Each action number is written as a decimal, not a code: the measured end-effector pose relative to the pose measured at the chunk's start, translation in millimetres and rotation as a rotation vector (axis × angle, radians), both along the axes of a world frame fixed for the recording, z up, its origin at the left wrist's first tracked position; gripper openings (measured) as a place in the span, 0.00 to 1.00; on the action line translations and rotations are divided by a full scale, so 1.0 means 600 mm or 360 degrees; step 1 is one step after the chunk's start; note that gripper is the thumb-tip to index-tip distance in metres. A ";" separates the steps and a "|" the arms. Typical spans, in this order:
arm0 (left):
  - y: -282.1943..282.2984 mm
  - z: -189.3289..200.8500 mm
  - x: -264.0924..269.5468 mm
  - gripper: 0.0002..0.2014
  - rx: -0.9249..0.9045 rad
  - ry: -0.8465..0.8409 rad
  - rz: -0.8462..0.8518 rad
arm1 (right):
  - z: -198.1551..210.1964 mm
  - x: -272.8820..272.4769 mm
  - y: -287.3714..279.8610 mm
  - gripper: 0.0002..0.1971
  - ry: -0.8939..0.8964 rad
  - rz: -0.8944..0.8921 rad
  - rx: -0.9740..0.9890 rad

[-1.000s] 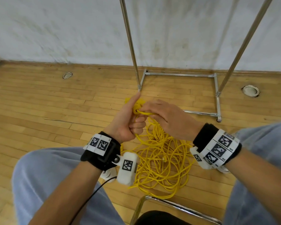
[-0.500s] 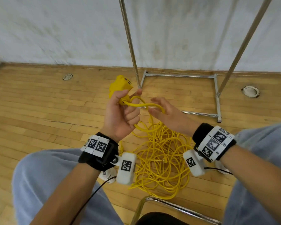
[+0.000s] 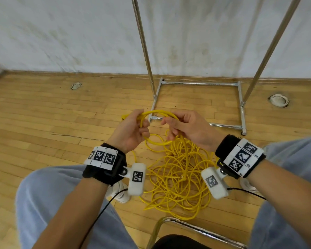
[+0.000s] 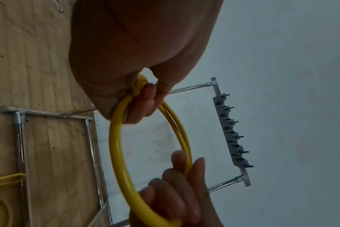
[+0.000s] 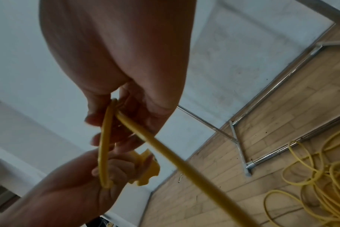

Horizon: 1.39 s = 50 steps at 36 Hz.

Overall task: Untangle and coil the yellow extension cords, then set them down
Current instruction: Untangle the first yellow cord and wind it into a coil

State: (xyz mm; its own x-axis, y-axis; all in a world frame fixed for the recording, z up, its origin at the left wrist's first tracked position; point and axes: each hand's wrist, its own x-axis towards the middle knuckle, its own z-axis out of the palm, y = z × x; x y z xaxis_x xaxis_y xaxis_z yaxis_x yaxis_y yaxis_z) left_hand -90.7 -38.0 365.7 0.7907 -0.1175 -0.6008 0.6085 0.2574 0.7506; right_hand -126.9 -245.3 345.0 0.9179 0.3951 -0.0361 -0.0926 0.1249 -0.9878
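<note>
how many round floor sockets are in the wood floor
2. One round floor socket lies far left near the wall; the other round floor socket lies far right, beyond the metal rack base. More may be hidden under the yellow cord pile or the legs.

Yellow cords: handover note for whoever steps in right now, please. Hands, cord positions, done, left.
Left hand: grips the yellow plug and the start of a coil.
Right hand: pinches the cord loop arching between both hands.
Tangled cord pile: on the wood floor between the knees, near the metal rack.
Done: about one loop formed.
Left: nearly all. Feed the cord up, untangle, coil, set down.
</note>
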 end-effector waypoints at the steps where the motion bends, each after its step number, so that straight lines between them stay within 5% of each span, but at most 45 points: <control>1: 0.000 0.000 -0.001 0.12 0.0014 0.0010 -0.0063 | 0.001 -0.001 0.000 0.14 -0.0020 0.0016 -0.0002; 3: -0.002 0.004 -0.006 0.18 0.0201 0.0006 -0.0212 | 0.004 -0.004 -0.001 0.15 -0.0077 0.0007 -0.0126; 6: -0.008 -0.001 -0.011 0.28 0.0849 -0.0164 -0.0386 | 0.012 -0.006 -0.003 0.16 -0.0108 -0.0036 -0.0335; 9: -0.015 -0.004 -0.019 0.33 0.1453 -0.0762 -0.0451 | 0.016 -0.007 -0.008 0.16 -0.0131 -0.0064 -0.0473; 12: -0.024 0.012 -0.030 0.18 0.1118 -0.1177 -0.0882 | 0.015 -0.008 -0.013 0.16 -0.0150 -0.0054 -0.0560; 18: -0.036 0.005 -0.038 0.18 0.1035 -0.1294 -0.1222 | 0.016 -0.018 -0.010 0.19 -0.0140 0.0042 -0.0616; 31: -0.004 0.018 -0.018 0.20 0.1145 -0.1364 -0.0904 | 0.021 -0.031 -0.012 0.08 0.0156 0.0210 -0.0349; 35: -0.003 0.021 -0.013 0.16 0.1076 -0.1349 -0.0741 | 0.015 -0.026 -0.006 0.14 0.0003 0.0090 -0.0467; 40: -0.001 0.025 -0.010 0.12 0.1073 -0.1390 -0.0934 | 0.025 -0.021 -0.016 0.16 -0.0257 -0.0132 -0.0605; 50: 0.000 0.032 -0.014 0.13 0.1113 -0.1350 -0.1003 | 0.029 -0.023 -0.036 0.16 -0.0407 -0.0061 -0.0835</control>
